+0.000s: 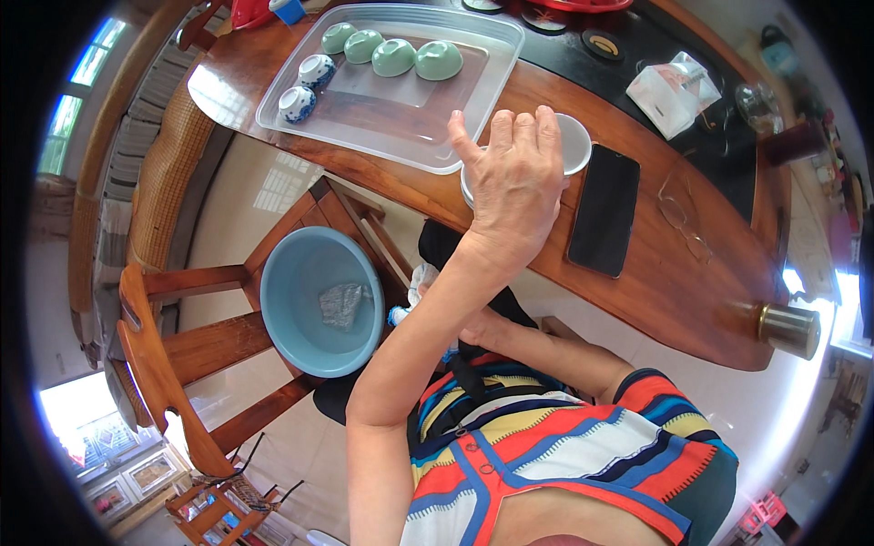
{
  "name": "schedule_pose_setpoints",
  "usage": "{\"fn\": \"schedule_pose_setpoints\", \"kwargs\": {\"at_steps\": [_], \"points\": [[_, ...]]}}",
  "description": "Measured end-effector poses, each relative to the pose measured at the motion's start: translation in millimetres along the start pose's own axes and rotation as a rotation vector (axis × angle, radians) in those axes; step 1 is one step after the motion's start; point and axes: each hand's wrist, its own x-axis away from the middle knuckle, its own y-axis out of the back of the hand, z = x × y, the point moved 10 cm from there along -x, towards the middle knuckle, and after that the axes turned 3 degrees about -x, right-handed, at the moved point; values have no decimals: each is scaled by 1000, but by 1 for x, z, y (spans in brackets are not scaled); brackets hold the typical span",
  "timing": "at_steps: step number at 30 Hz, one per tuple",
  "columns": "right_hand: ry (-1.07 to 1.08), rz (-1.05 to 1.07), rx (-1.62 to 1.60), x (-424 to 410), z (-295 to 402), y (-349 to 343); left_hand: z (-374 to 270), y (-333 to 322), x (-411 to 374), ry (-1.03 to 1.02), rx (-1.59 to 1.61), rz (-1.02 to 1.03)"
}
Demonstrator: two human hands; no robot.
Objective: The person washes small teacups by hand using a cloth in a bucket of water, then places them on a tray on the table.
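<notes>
My left hand point(513, 170) reaches over the table's near edge with its back up. Its fingers and thumb curve around a white cup point(578, 145), whose rim and inside show at the right of the hand. Another white rim point(467, 185) peeks out on the hand's left; the rest of that piece is hidden. Low in front of my body, my right hand point(471, 329) is partly covered by my left forearm. A white cloth with blue edging point(422, 281) is bunched in it. Just left of the cloth, a blue plastic basin point(287, 327) contains a crumpled grey cloth point(341, 306).
On the wooden table point(689, 293), a clear plastic tray point(382, 147) bears green bowls point(438, 60) and blue-and-white cups point(298, 104), upside down. A smartphone point(604, 211), eyeglasses point(683, 218), tissue pack point(674, 94) and metal canister point(788, 331) lie rightward. The basin stands on a wooden chair point(215, 348).
</notes>
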Motion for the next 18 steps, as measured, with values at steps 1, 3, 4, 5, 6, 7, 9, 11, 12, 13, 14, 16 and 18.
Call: {"fn": "schedule_pose_setpoints", "kwargs": {"at_steps": [1, 3, 4, 5, 6, 7, 9, 11, 12, 13, 14, 16, 18], "points": [[-7, 1, -11, -1, 0, 0, 0, -1, -2, -3, -6, -13], [-6, 8, -15, -3, -1, 0, 2, -7, -7, 1, -8, 3], [2, 15, -9, -4, -2, 1, 2, -9, -9, 6, -12, 9], [9, 23, -2, -4, -3, 1, 2, -12, -11, 4, -45, 6], [4, 2, -1, -5, -2, 0, 1, -15, -14, 2, -80, 3], [-2, -19, 0, -4, 1, -3, 0, -15, -16, 0, -117, 0], [-22, -34, -13, -5, -1, -5, 0, -17, -16, 16, -91, 20], [-54, -23, -43, -7, -9, -4, 0, -9, -14, 17, -87, -69], [-61, -26, -50, -8, -12, 3, -1, -1, -13, 15, -1, 14], [-67, -26, -58, -9, -15, 9, 1, 13, -11, 19, 70, -18], [-73, -26, -67, -11, -17, 14, 4, 25, -8, 23, 141, -49], [-59, -68, -36, -4, -3, -4, 28, 51, -3, 52, 129, -128], [-135, -54, -20, -11, -15, 12, 75, 61, -4, 117, 3, -206]]}}
